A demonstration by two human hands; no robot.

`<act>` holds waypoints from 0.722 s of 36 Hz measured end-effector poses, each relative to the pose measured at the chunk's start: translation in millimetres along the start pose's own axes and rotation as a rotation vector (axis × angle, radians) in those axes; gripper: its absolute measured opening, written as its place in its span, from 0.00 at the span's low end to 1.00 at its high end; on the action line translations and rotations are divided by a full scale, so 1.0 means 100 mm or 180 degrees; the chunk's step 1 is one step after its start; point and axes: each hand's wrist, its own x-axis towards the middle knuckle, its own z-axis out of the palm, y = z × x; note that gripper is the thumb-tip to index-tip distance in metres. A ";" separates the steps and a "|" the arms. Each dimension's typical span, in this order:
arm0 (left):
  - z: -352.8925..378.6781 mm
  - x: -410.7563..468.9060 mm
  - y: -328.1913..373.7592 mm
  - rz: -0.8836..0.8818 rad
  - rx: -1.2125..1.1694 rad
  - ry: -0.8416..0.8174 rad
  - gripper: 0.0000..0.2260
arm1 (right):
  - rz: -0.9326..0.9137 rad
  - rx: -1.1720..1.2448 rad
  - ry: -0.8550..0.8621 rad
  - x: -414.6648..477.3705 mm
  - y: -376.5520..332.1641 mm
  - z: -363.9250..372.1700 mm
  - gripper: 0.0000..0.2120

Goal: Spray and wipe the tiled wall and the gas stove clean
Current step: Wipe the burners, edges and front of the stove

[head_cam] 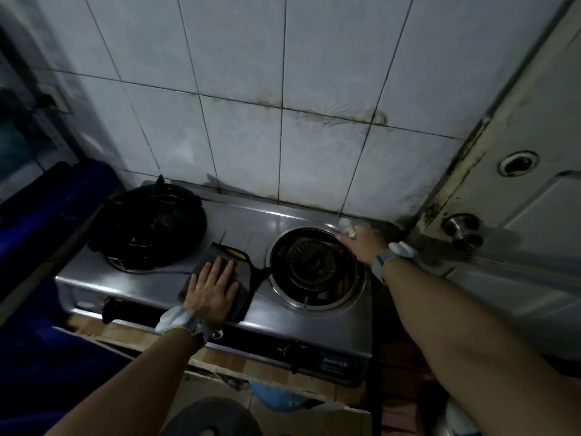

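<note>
Down below, seen from head height: steel gas stove (239, 221) with two burners, backed against tiled wall (251, 105).

Left hand (213, 287) laid flat, fingers straight and close together, pressing a grey cloth (243, 278) onto the stove top between the two burners, near the front edge. Yellow trim showing at the cloth's far corner.

Right hand (363, 243) reaching to the back right of the stove, fingers curled round a small white-capped bottle (345, 226), cap pointing towards the wall. Body of the bottle hidden in the grip, so hard to tell more. Hand just over the far rim of the right burner well (314, 305), well apart from the cloth. Pale bands round both wrists.

Left burner covered by a black pan stand (147, 228). Right burner well ringed in shiny steel, holding only the bare round burner head (311, 262), dark and grimy. Black knob (290, 350) on the stove's front panel, below the right burner.

Wall tiles pale, with brown stains (330, 119) along the grout lines above the right burner, and dark grime where wall meets stove.

Right of the stove, a pale door (534, 199) with a round metal doorknob (462, 228). Left of the stove, something dark blue (47, 215), too dim to name.
</note>
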 end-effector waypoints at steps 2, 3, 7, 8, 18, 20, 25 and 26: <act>-0.01 0.00 -0.03 -0.0014 -0.0047 0.0038 0.35 | -0.0087 -0.0013 0.0048 0.08 -0.17 0.00 0.16; 0.02 -0.02 0.00 0.0016 -0.0046 0.0039 0.39 | -0.0088 0.0007 0.0050 0.09 -0.20 0.01 0.15; 0.02 0.00 -0.06 0.0048 -0.0095 0.0084 0.40 | -0.0253 0.0055 -0.0077 0.22 -0.54 0.08 0.17; 0.02 0.01 -0.09 0.0082 -0.0095 0.0078 0.39 | -0.0302 0.0052 -0.0099 0.24 -0.62 0.10 0.17; -0.08 0.13 -0.34 0.0005 -0.0184 0.0185 0.41 | -0.0795 0.0251 -0.0614 -0.31 -1.14 0.46 0.10; -0.13 0.16 -0.38 0.0051 -0.0155 0.0138 0.41 | -0.0918 0.0180 -0.0600 -0.47 -1.14 0.60 0.13; -0.15 0.17 -0.40 0.0127 -0.0084 0.0027 0.41 | -0.0750 0.0005 -0.0630 -0.89 -1.01 0.84 0.15; -0.15 0.17 -0.41 0.0165 -0.0090 0.0013 0.40 | -0.0691 0.0007 -0.0588 -0.97 -0.99 0.87 0.16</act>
